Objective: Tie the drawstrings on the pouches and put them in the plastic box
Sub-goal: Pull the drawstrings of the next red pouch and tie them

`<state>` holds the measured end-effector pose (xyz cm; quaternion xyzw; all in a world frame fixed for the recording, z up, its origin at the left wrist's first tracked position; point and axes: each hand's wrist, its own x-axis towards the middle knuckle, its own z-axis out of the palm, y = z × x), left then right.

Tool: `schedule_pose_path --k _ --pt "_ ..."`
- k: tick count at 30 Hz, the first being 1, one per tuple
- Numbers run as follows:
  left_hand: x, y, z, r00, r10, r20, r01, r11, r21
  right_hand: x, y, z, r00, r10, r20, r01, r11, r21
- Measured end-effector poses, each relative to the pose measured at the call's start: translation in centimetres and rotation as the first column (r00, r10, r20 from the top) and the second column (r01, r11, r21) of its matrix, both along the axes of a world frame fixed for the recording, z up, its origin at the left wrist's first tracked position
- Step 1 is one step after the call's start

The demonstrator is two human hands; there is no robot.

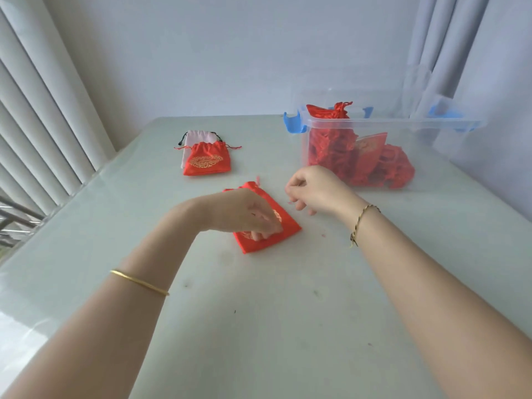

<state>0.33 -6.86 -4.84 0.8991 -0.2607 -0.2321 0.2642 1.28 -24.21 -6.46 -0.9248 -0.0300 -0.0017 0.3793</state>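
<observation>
A red pouch (288, 224) with gold embroidery lies flat in the middle of the table. My left hand (247, 213) rests on top of it, fingertips pressing its lower part. My right hand (313, 188) hovers just right of the pouch's mouth, fingers pinched on a thin red drawstring. A second red pouch (206, 159) lies farther back on the left, on top of a pale pink pouch (198, 137). The clear plastic box (431, 145) with blue latches stands at the back right and holds several red pouches.
The pale table (259, 326) runs to a wall at the back. Vertical blinds (37, 110) hang at the left, a curtain (449, 38) behind the box. The box's left blue latch (293, 123) sticks out toward the table's middle.
</observation>
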Motion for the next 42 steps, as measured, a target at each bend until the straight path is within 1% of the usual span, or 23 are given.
schedule_pose_path --k 1,2,3,4,5,6,7,8,9,10,12,14,16,18,21,23,25,28,31,35,39,42 --pt "0.0 -0.2 0.0 1.0 0.022 -0.014 -0.023 0.995 -0.095 -0.1 -0.3 -0.1 1.0 0.003 -0.012 -0.003 1.0 -0.012" --pt "0.4 -0.4 -0.3 0.993 0.113 0.038 -0.104 0.975 -0.195 -0.3 -0.7 -0.1 1.0 0.003 -0.019 -0.003 1.0 -0.02" --pt "1.2 -0.4 -0.8 0.955 0.249 0.16 -0.203 0.945 -0.256 -0.5 -1.2 -0.1 1.0 0.002 -0.022 -0.003 1.0 -0.017" --pt "2.2 -0.3 -1.3 0.871 0.374 0.318 -0.301 0.919 -0.256 -0.7 -1.6 0.0 1.0 0.001 -0.022 -0.002 1.0 -0.003" --pt "3.1 -0.3 -2.1 0.785 0.442 0.434 -0.391 0.897 -0.207 -0.9 -2.1 -0.1 1.0 -0.003 -0.024 0.004 1.0 0.013" --pt "3.8 -0.1 -2.8 0.745 0.459 0.484 -0.46 0.879 -0.125 -1.0 -2.4 0.0 1.0 -0.005 -0.022 0.005 1.0 0.024" --pt "4.4 -0.1 -3.6 0.756 0.442 0.483 -0.488 0.872 -0.034 -1.1 -2.7 0.0 1.0 -0.007 -0.022 0.008 1.0 0.027" --pt "4.8 -0.2 -4.4 0.776 0.428 0.463 -0.494 0.869 0.023 -1.1 -2.9 0.1 1.0 -0.008 -0.02 0.009 1.0 0.027" --pt "4.9 -0.5 -5.0 0.78 0.429 0.455 -0.494 0.869 0.029 -1.1 -3.1 0.1 1.0 -0.006 -0.016 0.007 1.0 0.029" --pt "4.8 -0.8 -5.2 0.772 0.44 0.46 -0.494 0.87 -0.003 -1.1 -3.2 0.2 1.0 -0.006 -0.012 0.007 0.999 0.035" --pt "4.4 -1.5 -5.1 0.76 0.441 0.477 -0.44 0.89 -0.12 -0.9 -3.6 0.3 1.0 -0.009 -0.009 0.01 0.999 0.054" --pt "3.6 -2.2 -4.1 0.806 0.393 0.443 -0.307 0.917 -0.256 -0.9 -4.1 0.5 1.0 -0.013 -0.018 0.014 0.997 0.076" --pt "2.7 -3.1 -2.3 0.864 0.308 0.399 -0.169 0.923 -0.346 -0.8 -4.8 0.8 0.999 -0.011 -0.035 0.015 0.994 0.112" --pt "1.9 -3.9 -0.8 0.886 0.241 0.397 -0.08 0.921 -0.381 -0.9 -5.2 1.2 0.997 -0.012 -0.074 0.026 0.981 0.191" --pt "1.3 -4.7 0.3 0.888 0.196 0.416 -0.014 0.915 -0.402 -1.3 -5.8 2.0 0.985 0.026 -0.169 0.035 0.937 0.349" --pt "1.2 -4.8 0.4 0.883 0.196 0.427 -0.006 0.913 -0.407 -1.6 -6.3 2.5 0.969 0.082 -0.234 0.023 0.91 0.415" --pt "1.2 -4.7 0.4 0.88 0.202 0.43 -0.013 0.915 -0.403 -1.9 -6.7 2.8 0.957 0.124 -0.262 -0.003 0.909 0.417" --pt "1.5 -4.2 0.3 0.87 0.222 0.439 -0.038 0.92 -0.391 -2.2 -6.9 3.1 0.955 0.147 -0.256 -0.05 0.935 0.352" --pt "1.7 -3.8 0.2 0.86 0.266 0.436 -0.072 0.908 -0.412 -2.6 -7.3 3.3 0.959 0.158 -0.235 -0.087 0.954 0.286" --pt "1.8 -3.9 0.4 0.855 0.274 0.44 -0.076 0.906 -0.417 -2.7 -7.4 3.6 0.982 0.089 -0.166 -0.037 0.955 0.294" --pt "1.6 -4.0 0.6 0.866 0.249 0.433 -0.073 0.921 -0.384 -2.6 -6.9 4.1 0.988 -0.009 -0.153 0.071 0.911 0.405" --pt "1.4 -3.9 0.6 0.897 0.235 0.375 -0.089 0.926 -0.366 -2.5 -6.6 4.1 0.991 -0.052 -0.12 0.104 0.867 0.488"
